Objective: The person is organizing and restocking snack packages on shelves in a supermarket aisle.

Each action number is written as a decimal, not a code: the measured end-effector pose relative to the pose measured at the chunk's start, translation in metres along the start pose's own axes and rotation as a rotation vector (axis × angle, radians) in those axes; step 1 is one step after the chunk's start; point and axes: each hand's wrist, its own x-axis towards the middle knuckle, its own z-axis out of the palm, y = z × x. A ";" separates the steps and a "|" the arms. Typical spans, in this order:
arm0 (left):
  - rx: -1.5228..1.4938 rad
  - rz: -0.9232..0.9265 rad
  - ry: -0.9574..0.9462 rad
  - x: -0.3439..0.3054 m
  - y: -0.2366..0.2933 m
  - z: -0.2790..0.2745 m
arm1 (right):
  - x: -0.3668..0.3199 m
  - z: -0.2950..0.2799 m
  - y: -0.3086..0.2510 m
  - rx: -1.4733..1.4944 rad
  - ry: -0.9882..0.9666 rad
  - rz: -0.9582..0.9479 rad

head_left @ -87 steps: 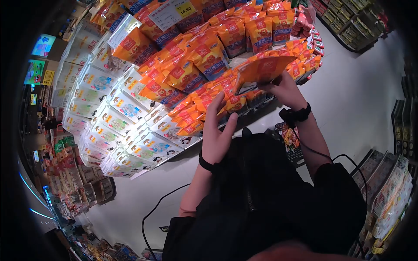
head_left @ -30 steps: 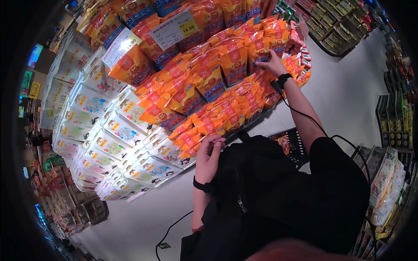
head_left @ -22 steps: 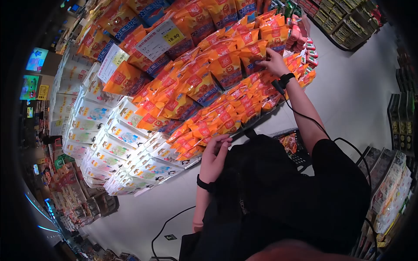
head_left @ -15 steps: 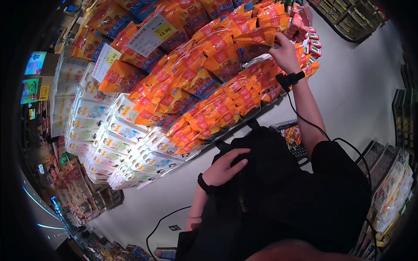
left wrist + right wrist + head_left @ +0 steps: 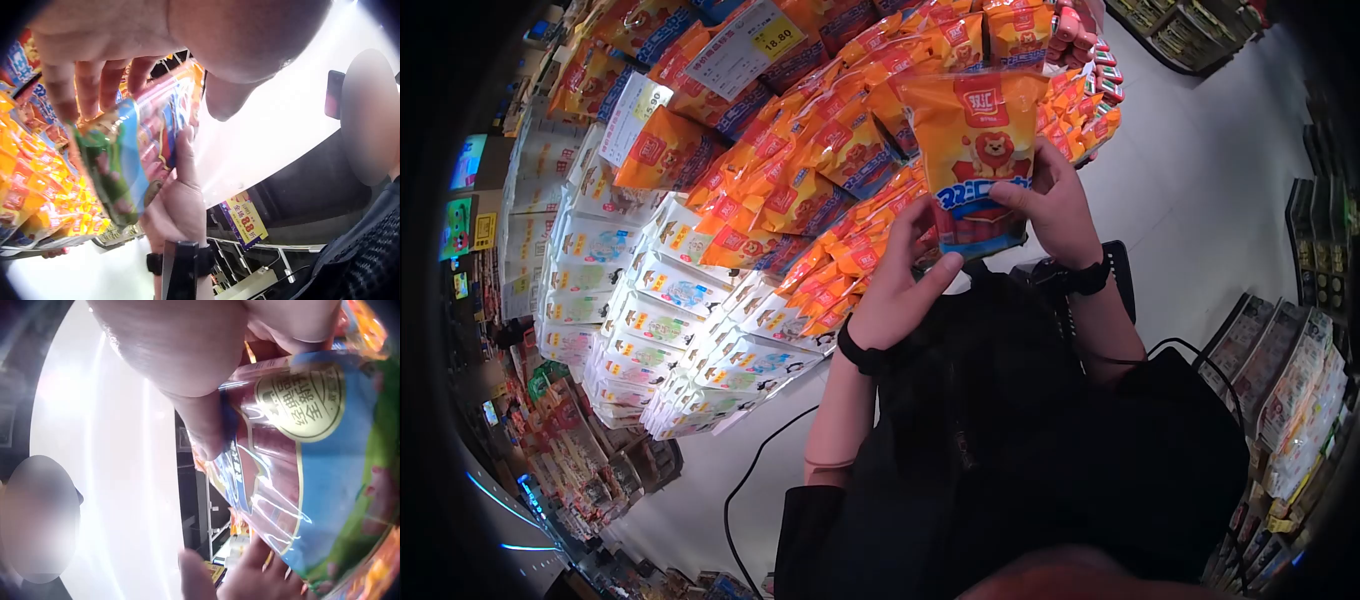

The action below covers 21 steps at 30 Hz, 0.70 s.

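An orange and blue bag (image 5: pixel 975 130) with a lion picture is upright in front of the display, its front facing the head camera. My right hand (image 5: pixel 1060 215) grips its right side, thumb across the front. Beside the lower left edge is my left hand (image 5: pixel 900 290), fingers bent loosely and thumb apart. In the left wrist view, the left hand's fingers (image 5: pixel 109 84) lie beyond the bag (image 5: pixel 128 153); whether they touch it is unclear. The right wrist view shows the right thumb (image 5: pixel 203 425) against the bag (image 5: pixel 331 481), with the left hand (image 5: pixel 256 578) below.
Piled orange bags (image 5: pixel 780 200) and white packages (image 5: pixel 660 320) fill the display, under price tags (image 5: pixel 745 48). More shelves (image 5: pixel 1270 370) stand at the right across the pale floor (image 5: pixel 1190 190). A black cable (image 5: pixel 740 490) hangs at the left.
My right hand has lifted a bag off the display and brought it down toward my body, front turned up. My left hand has risen from the black clothing to the bag's side.
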 end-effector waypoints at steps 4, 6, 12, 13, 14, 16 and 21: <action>-0.272 -0.252 0.076 -0.002 0.023 -0.004 | -0.032 0.029 0.034 0.153 -0.077 0.178; -0.241 -0.135 0.089 -0.004 0.016 -0.013 | -0.043 0.037 0.040 0.173 -0.110 0.254; -0.268 -0.152 0.178 -0.012 0.022 -0.036 | -0.060 0.050 0.039 0.072 -0.213 0.362; -0.272 -0.130 0.207 -0.013 0.021 -0.039 | -0.062 0.052 0.037 0.061 -0.217 0.388; -0.276 -0.107 0.234 -0.014 0.020 -0.044 | -0.063 0.053 0.036 0.051 -0.219 0.413; -0.258 -0.064 0.290 -0.016 0.012 -0.054 | -0.066 0.054 0.038 0.007 -0.239 0.434; -0.137 -0.034 0.316 -0.018 0.019 -0.068 | -0.069 0.059 0.037 -0.098 -0.276 0.423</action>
